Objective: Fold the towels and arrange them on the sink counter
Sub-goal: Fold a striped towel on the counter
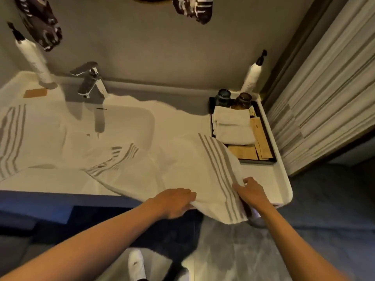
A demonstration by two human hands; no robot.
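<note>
A white towel with grey stripes (182,169) lies spread over the right side of the sink counter (269,179), its near end hanging over the front edge. My left hand (174,201) grips that hanging edge from the left. My right hand (251,191) pinches the striped end at the right. A second striped white towel (30,134) lies crumpled over the sink basin (132,122) on the left.
A dark tray (267,142) at the back right holds small folded white towels (233,126), two dark jars (233,97) and wooden-coloured packets. A chrome faucet (89,82) stands behind the basin. White pump bottles (34,55) stand at the wall, left and right.
</note>
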